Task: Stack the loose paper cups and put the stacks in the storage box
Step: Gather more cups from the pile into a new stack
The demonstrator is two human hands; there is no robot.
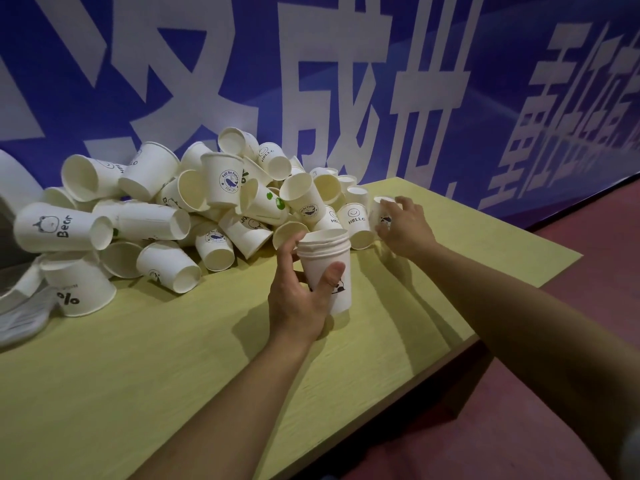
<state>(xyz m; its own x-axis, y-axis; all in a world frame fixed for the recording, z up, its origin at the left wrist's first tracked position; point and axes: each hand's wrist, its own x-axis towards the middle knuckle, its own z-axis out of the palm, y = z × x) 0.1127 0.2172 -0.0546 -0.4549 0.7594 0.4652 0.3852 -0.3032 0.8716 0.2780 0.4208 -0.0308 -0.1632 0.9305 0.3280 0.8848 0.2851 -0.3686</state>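
Observation:
A heap of loose white paper cups (180,209) with printed logos lies across the back of the yellow-green table (145,368). My left hand (298,299) grips a short stack of nested cups (327,261) standing upright in front of the heap. My right hand (403,225) curls round a single upside-down cup (381,211) at the heap's right end, beside a "HELLO" cup (356,225). No storage box is in view.
A blue banner (346,81) with large white characters forms the wall right behind the heap. Crumpled clear plastic wrapping (20,306) lies at the table's left edge. The table's right edge drops to a dark red floor (571,323).

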